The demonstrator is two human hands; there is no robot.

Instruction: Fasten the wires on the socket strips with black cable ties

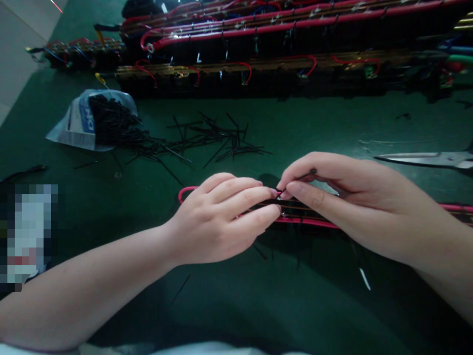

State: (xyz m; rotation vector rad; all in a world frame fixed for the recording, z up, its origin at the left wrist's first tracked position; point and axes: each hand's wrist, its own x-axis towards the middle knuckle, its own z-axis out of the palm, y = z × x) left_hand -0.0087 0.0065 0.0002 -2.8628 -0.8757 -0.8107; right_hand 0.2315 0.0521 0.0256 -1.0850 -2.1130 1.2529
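A narrow wired strip with red cables (306,223) along its edges lies across the table under both hands. My left hand (218,222) is wrapped over the strip from above, its fingers close together; the thumb is hidden. My right hand (354,202) pinches a thin black cable tie (312,172) between thumb and forefinger. The tie's small head sticks up above the thumb, and its lower end meets the strip at my left fingertips. Whether the tie passes around the cable there cannot be made out. Other dark ties hang from the strip's near side.
A clear plastic bag (83,118) spills black cable ties (221,135) across the green table (155,305). Scissors (424,159) lie at the right. Long assemblies with red cables (236,34) stretch along the back. A white-tipped tool (364,278) lies near my right wrist.
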